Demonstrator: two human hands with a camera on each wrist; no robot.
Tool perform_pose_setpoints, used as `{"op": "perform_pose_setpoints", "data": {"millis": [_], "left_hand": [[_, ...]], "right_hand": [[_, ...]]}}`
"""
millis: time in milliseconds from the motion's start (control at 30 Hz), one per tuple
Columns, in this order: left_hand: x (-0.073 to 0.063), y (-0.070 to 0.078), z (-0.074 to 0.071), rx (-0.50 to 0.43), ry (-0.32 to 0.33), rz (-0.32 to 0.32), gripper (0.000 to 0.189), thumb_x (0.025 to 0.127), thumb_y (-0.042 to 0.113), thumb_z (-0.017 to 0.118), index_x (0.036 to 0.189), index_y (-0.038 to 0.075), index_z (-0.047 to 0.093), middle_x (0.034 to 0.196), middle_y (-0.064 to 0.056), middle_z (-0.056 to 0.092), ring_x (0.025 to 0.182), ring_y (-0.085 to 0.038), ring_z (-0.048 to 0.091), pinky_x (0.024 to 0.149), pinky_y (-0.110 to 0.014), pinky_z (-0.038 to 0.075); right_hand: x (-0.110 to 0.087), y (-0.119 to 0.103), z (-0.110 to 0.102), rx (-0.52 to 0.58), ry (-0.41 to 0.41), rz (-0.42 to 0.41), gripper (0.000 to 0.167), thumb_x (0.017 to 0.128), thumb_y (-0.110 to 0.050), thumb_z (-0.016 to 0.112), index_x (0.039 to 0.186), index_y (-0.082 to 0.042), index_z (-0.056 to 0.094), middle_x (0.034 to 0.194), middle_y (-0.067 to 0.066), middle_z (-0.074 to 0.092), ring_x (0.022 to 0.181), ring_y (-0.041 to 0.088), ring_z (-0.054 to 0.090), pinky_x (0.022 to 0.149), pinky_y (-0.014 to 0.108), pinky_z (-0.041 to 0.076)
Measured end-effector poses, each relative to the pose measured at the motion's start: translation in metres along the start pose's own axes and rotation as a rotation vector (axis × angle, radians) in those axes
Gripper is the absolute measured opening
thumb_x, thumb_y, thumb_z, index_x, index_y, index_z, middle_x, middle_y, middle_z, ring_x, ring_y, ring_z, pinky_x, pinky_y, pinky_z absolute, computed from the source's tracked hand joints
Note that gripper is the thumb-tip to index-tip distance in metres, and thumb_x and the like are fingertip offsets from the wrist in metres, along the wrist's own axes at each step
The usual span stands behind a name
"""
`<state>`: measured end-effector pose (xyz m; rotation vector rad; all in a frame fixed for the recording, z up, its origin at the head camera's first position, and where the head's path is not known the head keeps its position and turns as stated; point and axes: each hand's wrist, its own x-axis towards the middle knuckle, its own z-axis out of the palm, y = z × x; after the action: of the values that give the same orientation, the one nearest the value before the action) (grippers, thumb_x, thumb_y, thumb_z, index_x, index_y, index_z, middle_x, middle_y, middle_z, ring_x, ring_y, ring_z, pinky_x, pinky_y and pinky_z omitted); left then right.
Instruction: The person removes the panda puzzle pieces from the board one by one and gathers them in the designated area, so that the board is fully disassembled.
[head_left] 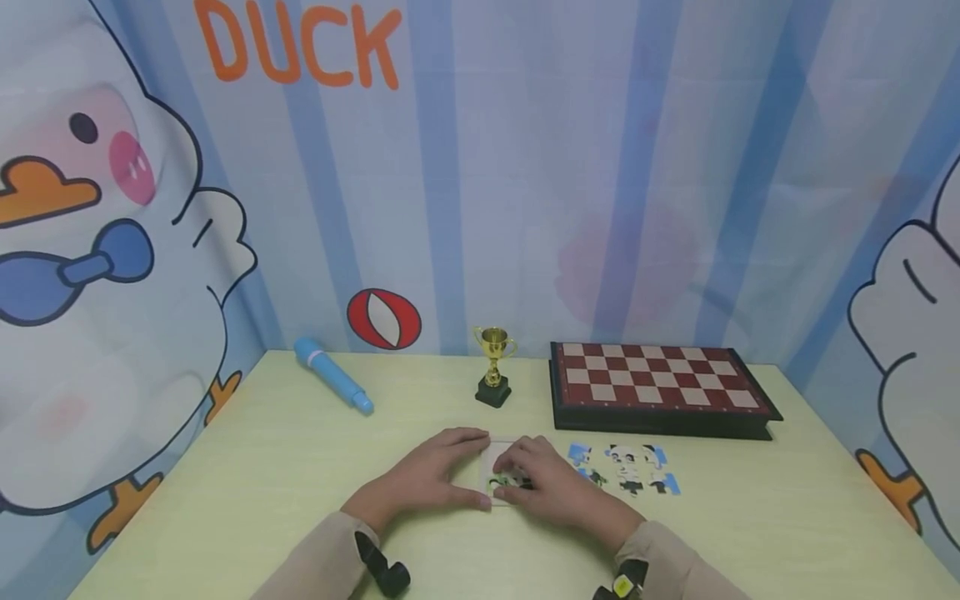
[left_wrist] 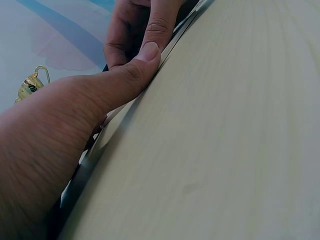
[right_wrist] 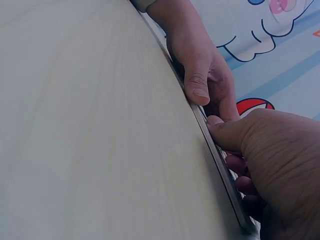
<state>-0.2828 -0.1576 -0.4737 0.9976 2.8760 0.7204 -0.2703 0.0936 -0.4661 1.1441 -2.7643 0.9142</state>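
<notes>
A small, thin puzzle tray (head_left: pixel 486 454) lies on the table between the two hands. My left hand (head_left: pixel 431 471) holds its left side, thumb at the near corner and fingers at the far corner. Over the tray's right part bends my right hand (head_left: pixel 551 483), its thumb and curled fingers around a green, black and white puzzle piece (head_left: pixel 510 481) inside. The palm and fingers hide much of the tray. Right of this hand lie several loose puzzle pieces (head_left: pixel 628 467) with a panda picture on blue. In the right wrist view, the right thumb (right_wrist: pixel 225 132) rests at the tray's edge.
A gold trophy cup (head_left: pixel 492 367) on a dark base stands behind the tray. At the back right sits a red and white chessboard box (head_left: pixel 660 387). A blue toy microphone (head_left: pixel 333 377) lies at the back left of the pale table (head_left: pixel 225 500), before a duck-print curtain (head_left: pixel 510 167).
</notes>
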Motion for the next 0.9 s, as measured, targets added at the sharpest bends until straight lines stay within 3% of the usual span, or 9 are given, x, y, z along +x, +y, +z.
{"op": "perform_pose_setpoints", "data": {"millis": [633, 900], "left_hand": [[0.0006, -0.0018, -0.0001, -0.005, 0.003, -0.004, 0.099, 0.076, 0.081, 0.063, 0.154, 0.023, 0.044, 0.157, 0.012, 0.037, 0.146, -0.016, 0.033, 0.119, -0.044, 0.031], [0.0004, -0.0006, -0.0003, -0.015, 0.001, -0.006, 0.098, 0.076, 0.080, 0.065, 0.153, 0.023, 0.045, 0.156, 0.012, 0.038, 0.145, -0.016, 0.033, 0.119, -0.043, 0.031]], "right_hand": [[0.0017, 0.0033, 0.0007, 0.031, 0.068, -0.028, 0.027, 0.091, -0.034, 0.076, 0.113, -0.023, 0.065, 0.111, -0.014, 0.063, 0.100, 0.010, 0.047, 0.088, 0.034, 0.049], [0.0010, 0.0003, -0.0027, 0.136, 0.067, -0.036, 0.019, 0.093, -0.026, 0.074, 0.110, -0.027, 0.065, 0.104, -0.013, 0.057, 0.096, 0.011, 0.051, 0.086, 0.033, 0.052]]}}
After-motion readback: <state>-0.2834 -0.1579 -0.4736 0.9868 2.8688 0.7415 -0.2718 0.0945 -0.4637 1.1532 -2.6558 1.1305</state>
